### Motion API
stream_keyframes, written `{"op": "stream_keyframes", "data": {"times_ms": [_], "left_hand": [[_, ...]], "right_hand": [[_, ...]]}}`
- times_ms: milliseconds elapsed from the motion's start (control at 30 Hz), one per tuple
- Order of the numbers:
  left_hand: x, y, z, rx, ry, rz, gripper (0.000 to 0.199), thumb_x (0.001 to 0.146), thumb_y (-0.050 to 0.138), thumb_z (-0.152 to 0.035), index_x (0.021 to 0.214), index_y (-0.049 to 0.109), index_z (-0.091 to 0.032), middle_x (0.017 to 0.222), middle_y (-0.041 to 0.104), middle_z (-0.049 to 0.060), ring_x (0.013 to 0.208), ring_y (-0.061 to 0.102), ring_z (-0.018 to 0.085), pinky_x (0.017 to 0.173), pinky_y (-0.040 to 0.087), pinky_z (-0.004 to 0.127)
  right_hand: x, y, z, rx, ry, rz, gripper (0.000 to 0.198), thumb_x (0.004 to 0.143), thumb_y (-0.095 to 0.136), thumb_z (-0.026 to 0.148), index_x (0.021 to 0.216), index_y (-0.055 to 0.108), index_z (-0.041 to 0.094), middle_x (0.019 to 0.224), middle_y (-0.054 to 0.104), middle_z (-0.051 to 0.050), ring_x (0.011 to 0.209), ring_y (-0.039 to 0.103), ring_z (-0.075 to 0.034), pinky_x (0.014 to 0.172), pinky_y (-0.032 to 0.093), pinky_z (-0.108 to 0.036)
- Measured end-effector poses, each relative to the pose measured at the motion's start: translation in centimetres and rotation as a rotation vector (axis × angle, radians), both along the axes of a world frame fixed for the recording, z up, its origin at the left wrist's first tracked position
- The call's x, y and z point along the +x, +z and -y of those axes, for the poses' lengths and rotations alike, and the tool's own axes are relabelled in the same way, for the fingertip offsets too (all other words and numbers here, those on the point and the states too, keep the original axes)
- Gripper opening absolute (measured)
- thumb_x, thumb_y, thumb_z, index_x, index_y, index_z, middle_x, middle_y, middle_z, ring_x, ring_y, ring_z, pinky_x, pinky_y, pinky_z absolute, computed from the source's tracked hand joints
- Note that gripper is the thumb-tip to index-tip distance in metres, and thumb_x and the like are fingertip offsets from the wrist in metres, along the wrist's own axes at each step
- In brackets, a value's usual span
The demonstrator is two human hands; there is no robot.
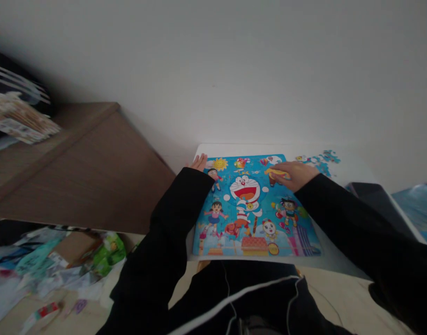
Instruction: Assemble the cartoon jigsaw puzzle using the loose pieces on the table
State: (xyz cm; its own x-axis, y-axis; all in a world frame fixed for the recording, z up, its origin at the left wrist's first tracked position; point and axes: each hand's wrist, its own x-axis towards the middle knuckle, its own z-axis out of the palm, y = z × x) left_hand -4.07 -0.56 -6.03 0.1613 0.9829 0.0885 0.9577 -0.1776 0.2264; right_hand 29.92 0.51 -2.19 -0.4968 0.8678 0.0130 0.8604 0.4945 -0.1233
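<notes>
A blue cartoon jigsaw puzzle (213, 242) lies flat on a white table, a big white-faced blue cat printed in its middle. At the puzzle's upper left corner rests my left hand (200, 162), its visible fingers stretched out and touching the edge. My right hand (297, 174) is over the upper right part, thumb and fingers brought together around a yellow-orange patch. Whether that patch is a loose piece or part of the print, I cannot tell. Several loose jigsaw pieces (321, 163) lie in a small heap beyond my right hand.
The white table (227, 149) stands against a pale wall. A dark box-like object (370, 200) sits at its right, under my sleeve. To the left is a brown wooden cabinet (95, 163) with bundled sticks (21, 116) on top. Bags and packets (109, 251) clutter the lower left. A white cable (241, 293) crosses my lap.
</notes>
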Motion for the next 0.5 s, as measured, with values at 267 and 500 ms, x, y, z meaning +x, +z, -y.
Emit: {"op": "stream_keyframes", "data": {"times_ms": [267, 500], "left_hand": [[-0.2, -2.6, 1.8, 0.108, 0.026, 0.051, 0.083, 0.079, 0.056, -0.06, 0.142, 0.034, -0.011, 0.146, 0.037, 0.014, 0.137, 0.031, 0.029, 0.116, 0.018, 0.045], [-0.5, -2.6, 1.4, 0.097, 0.007, 0.143, 0.079, 0.08, 0.058, -0.054, 0.14, 0.035, -0.008, 0.146, 0.036, 0.016, 0.137, 0.033, 0.028, 0.117, 0.017, 0.048]], "right_hand": [[-13.5, -3.2, -3.5, -0.09, 0.215, 0.048, 0.063, 0.093, 0.042, 0.044, 0.145, 0.031, 0.009, 0.15, 0.031, -0.012, 0.139, 0.027, -0.027, 0.114, 0.026, -0.04], [-15.1, -6.4, -3.7, 0.026, 0.226, 0.059, 0.068, 0.095, 0.025, 0.051, 0.148, 0.022, 0.009, 0.153, 0.02, -0.011, 0.142, 0.018, -0.027, 0.115, 0.021, -0.046]]}}
